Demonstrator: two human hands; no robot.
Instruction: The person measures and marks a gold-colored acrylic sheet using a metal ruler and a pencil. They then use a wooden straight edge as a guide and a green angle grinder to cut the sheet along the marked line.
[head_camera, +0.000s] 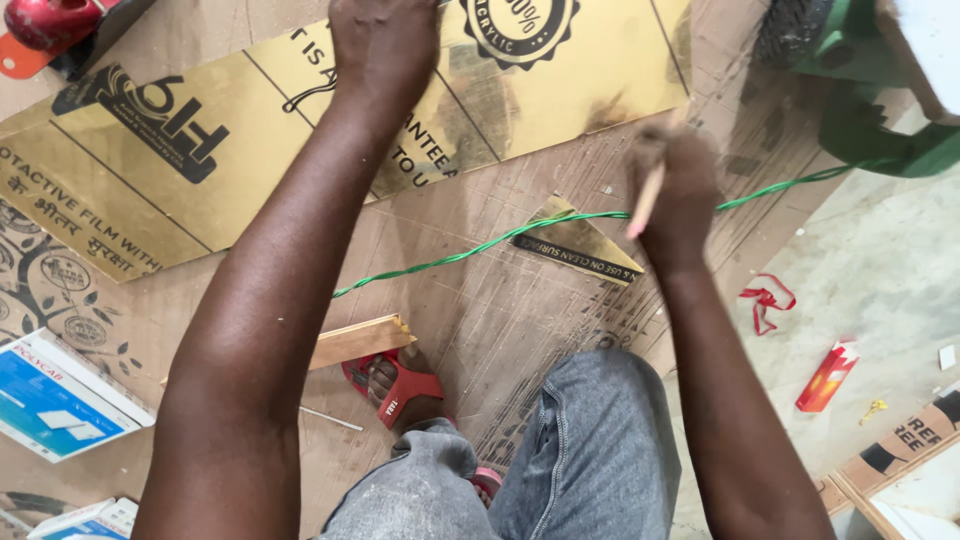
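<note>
View from above of a person crouched on a scored plywood board (500, 310) laid on the floor. The left hand (385, 45) rests knuckles-up on a large gold sheet (300, 110) covered in printed protective film, pressing it near its lower edge; its fingers are turned under and out of sight, so whether they are curled or flat cannot be told. The right hand (675, 190) is clenched around a thin pale stick (647, 200), possibly a pencil, held tip-down above the board just below the sheet's right end; the hand is blurred. A small triangular gold offcut (580, 240) lies on the board just left of the right hand, and a twisted green cord (480, 245) runs across the board, passing over the offcut. Between the arms, a foot in a red sandal (395, 385) stands beside a strip of wood (355, 340). Grey trousers (560, 450) fill the lower centre. At left lies a blue-and-white box (55, 395); at right, on the concrete floor (880, 270), a small red carton (828, 375) and a red ribbon scrap (765, 300). A green machine body (870, 120) occupies the upper right corner.
</note>
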